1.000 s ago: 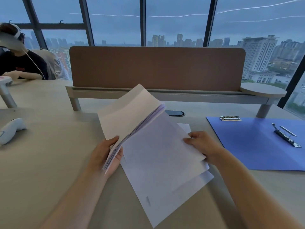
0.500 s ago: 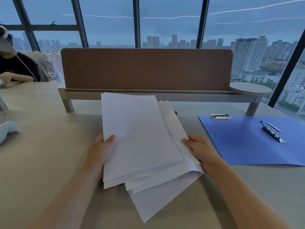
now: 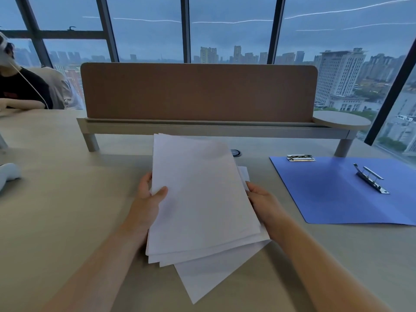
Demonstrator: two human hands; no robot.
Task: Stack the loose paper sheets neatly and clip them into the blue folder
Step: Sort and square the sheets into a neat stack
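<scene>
Paper sheets [image 3: 202, 199], fanned and askew over the tabletop [image 3: 67, 221], sit between a left hand [image 3: 148, 197] pinching their edge by thumb and a right hand [image 3: 263, 201] grasping the opposite side. Best squared by tapping edges down. Blue folder [image 3: 333, 194] lies open, right. No legible writing.

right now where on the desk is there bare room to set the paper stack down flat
Bare desktop lies left of the left hand, up to the white device. A narrower strip runs between the right hand and the blue folder. The centre is crowded by the fanned paper sheets; the folder carries two metal clips.
</scene>
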